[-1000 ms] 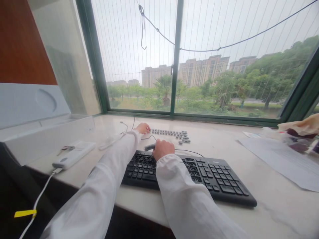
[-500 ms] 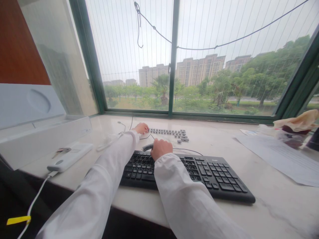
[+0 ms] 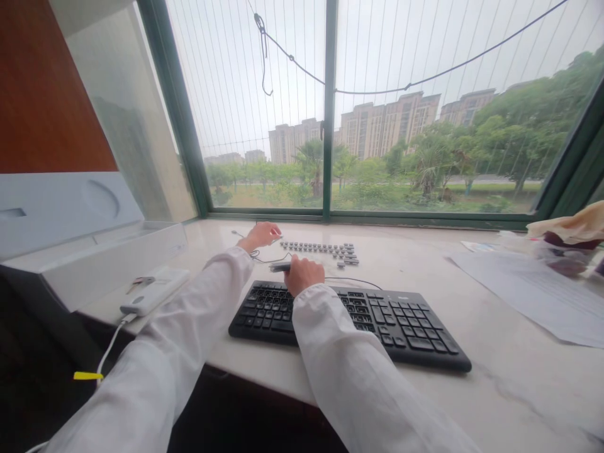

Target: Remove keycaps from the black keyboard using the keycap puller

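My left hand [image 3: 261,236] is at the left end of several rows of loose keycaps [image 3: 321,248] on the pale tabletop. Its fingers are curled together at the tips; whatever they pinch is too small to make out. A short dark tool [image 3: 280,267] sticks out leftward from my right hand [image 3: 304,275], whose fingers are wrapped round it; its exact kind is unclear. Below that hand lies a black keyboard [image 3: 415,324]. Many keys in its letter area show bare sockets, while the number pad carries its caps. My right sleeve covers part of the keyboard's middle.
A white power bank [image 3: 155,290] with keys [image 3: 141,282] on it and a cable lies left. Behind it stands an open white box [image 3: 113,258]. Printed sheets [image 3: 519,289] and a cloth-topped bundle [image 3: 570,233] are at right. A window [image 3: 325,218] borders the back.
My left hand has lifted slightly and shifted a little left from the end of the keycap rows. My right hand keeps the dark tool above the keyboard. The view has shifted slightly.
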A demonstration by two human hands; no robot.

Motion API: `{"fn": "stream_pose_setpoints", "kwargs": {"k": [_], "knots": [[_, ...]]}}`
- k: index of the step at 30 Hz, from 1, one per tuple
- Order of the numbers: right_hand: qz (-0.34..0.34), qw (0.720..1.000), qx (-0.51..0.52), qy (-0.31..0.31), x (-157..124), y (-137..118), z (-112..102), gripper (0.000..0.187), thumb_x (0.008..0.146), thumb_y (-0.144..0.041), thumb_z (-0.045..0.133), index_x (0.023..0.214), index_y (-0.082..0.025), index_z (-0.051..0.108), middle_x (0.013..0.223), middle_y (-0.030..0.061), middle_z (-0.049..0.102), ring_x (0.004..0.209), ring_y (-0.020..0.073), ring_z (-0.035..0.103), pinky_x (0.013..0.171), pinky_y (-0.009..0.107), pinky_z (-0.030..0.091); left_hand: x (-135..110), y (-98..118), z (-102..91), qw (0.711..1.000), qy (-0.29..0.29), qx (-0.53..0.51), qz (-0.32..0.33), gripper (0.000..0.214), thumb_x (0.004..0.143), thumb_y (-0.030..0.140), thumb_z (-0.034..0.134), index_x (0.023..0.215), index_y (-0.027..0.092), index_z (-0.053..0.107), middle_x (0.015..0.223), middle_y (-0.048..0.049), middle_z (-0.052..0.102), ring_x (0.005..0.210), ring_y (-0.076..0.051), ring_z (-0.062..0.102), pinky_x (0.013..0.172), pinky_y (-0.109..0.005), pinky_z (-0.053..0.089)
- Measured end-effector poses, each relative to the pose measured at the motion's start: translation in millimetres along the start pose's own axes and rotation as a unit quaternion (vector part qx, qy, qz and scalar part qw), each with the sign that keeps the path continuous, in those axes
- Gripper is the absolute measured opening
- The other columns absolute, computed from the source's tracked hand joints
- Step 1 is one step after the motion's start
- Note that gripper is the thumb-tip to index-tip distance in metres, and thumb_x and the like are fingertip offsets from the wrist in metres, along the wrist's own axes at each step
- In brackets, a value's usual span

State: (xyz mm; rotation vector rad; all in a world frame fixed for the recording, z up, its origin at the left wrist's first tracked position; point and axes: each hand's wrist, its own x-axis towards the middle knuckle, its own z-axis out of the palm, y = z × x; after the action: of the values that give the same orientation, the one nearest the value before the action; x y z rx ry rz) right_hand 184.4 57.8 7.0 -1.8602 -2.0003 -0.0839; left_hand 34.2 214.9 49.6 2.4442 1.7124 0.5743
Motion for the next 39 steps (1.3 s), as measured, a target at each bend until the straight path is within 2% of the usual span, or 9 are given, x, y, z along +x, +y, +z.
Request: {"fn": "stream_pose_setpoints", "kwargs": {"k": [4, 7, 12, 16, 20, 23, 28, 33, 39], "knots": [[0.007, 1.000, 0.011, 0.016, -1.7, 4.8, -7.0, 0.032, 0.093, -0.041, 0.039, 0.105, -0.019, 0.058, 0.086, 0.0118, 0.069, 0.082, 0.0249, 0.067, 0.070, 0.033, 0.043, -53.5, 23.1, -19.4, 0.998, 0.057, 0.008, 0.004, 0.025, 0.084, 0.039, 0.059, 0.100, 0.025, 0.071, 0.098, 0.0010, 0.072, 0.073, -0.012, 0.065, 0.075, -0.022, 0.048], [0.008, 0.999, 0.037, 0.036, -4.7, 8.5, -12.9, 0.045, 0.096, -0.051, 0.026, 0.111, -0.021, 0.056, 0.083, 0.0098, 0.070, 0.080, 0.0239, 0.066, 0.070, 0.033, 0.042, -108.2, 33.9, -23.0, 0.991, 0.130, 0.009, -0.005, 0.025, 0.084, 0.043, 0.057, 0.096, 0.027, 0.072, 0.094, 0.0020, 0.073, 0.078, -0.015, 0.065, 0.074, -0.024, 0.047], [-0.009, 0.995, 0.076, 0.059, -13.2, 6.1, -25.1, 0.054, 0.095, -0.061, 0.019, 0.104, -0.025, 0.059, 0.082, 0.0054, 0.069, 0.077, 0.0211, 0.065, 0.069, 0.031, 0.040, -197.4, 32.7, -2.8, 0.987, 0.156, 0.008, -0.047, 0.025, 0.086, 0.043, 0.052, 0.097, 0.028, 0.069, 0.099, 0.0023, 0.071, 0.075, -0.015, 0.063, 0.071, -0.025, 0.047], [-0.040, 0.990, 0.107, 0.088, -20.5, -2.7, -29.3, 0.053, 0.095, -0.061, 0.022, 0.100, -0.025, 0.061, 0.094, 0.0048, 0.068, 0.084, 0.0192, 0.062, 0.069, 0.028, 0.039, -237.2, 23.4, 16.7, 0.981, 0.183, 0.013, -0.063, 0.027, 0.090, 0.042, 0.045, 0.101, 0.030, 0.066, 0.109, 0.0030, 0.067, 0.081, -0.015, 0.063, 0.077, -0.026, 0.049], [-0.086, 0.980, 0.153, 0.095, -19.1, -9.2, -20.8, 0.054, 0.095, -0.061, 0.025, 0.097, -0.023, 0.063, 0.094, 0.0049, 0.069, 0.085, 0.0171, 0.062, 0.068, 0.025, 0.039, -249.5, 25.4, 21.2, 0.979, 0.198, 0.031, -0.049, 0.032, 0.094, 0.037, 0.036, 0.108, 0.033, 0.064, 0.116, 0.0026, 0.063, 0.103, -0.016, 0.060, 0.089, -0.027, 0.047], [-0.093, 0.974, 0.191, 0.076, -12.9, -12.5, -12.3, 0.051, 0.095, -0.058, 0.029, 0.096, -0.022, 0.065, 0.090, 0.0048, 0.071, 0.086, 0.0168, 0.064, 0.071, 0.023, 0.039, -250.7, 33.1, 19.5, 0.983, 0.171, 0.054, -0.030, 0.032, 0.095, 0.036, 0.036, 0.110, 0.034, 0.064, 0.121, 0.0036, 0.062, 0.115, -0.016, 0.054, 0.095, -0.027, 0.044], [-0.118, 0.964, 0.234, 0.034, -7.3, -17.6, -1.4, 0.034, 0.096, -0.042, 0.039, 0.099, -0.024, 0.068, 0.093, 0.0030, 0.072, 0.091, 0.0158, 0.065, 0.075, 0.020, 0.039, -248.2, 35.6, 20.0, 0.989, 0.121, 0.064, -0.049, 0.032, 0.094, 0.033, 0.037, 0.113, 0.032, 0.063, 0.124, 0.0028, 0.062, 0.117, -0.017, 0.052, 0.097, -0.028, 0.043], [-0.072, 0.967, 0.243, 0.015, -10.5, -21.5, 3.9, 0.036, 0.093, -0.042, 0.043, 0.109, -0.017, 0.064, 0.103, 0.0085, 0.070, 0.093, 0.0193, 0.065, 0.075, 0.023, 0.041, -245.6, 31.0, 22.8, 0.990, 0.119, 0.067, -0.044, 0.031, 0.092, 0.028, 0.038, 0.107, 0.029, 0.064, 0.119, 0.0012, 0.063, 0.112, -0.017, 0.055, 0.093, -0.027, 0.044], [-0.093, 0.967, 0.236, -0.007, -15.8, -23.3, 1.0, 0.039, 0.092, -0.049, 0.044, 0.091, -0.018, 0.068, 0.093, 0.0077, 0.072, 0.091, 0.0198, 0.066, 0.073, 0.022, 0.042, -245.2, 34.0, 22.3, 0.990, 0.105, 0.071, -0.065, 0.031, 0.092, 0.027, 0.039, 0.112, 0.028, 0.062, 0.120, -0.0003, 0.062, 0.112, -0.018, 0.055, 0.092, -0.028, 0.044]]}}
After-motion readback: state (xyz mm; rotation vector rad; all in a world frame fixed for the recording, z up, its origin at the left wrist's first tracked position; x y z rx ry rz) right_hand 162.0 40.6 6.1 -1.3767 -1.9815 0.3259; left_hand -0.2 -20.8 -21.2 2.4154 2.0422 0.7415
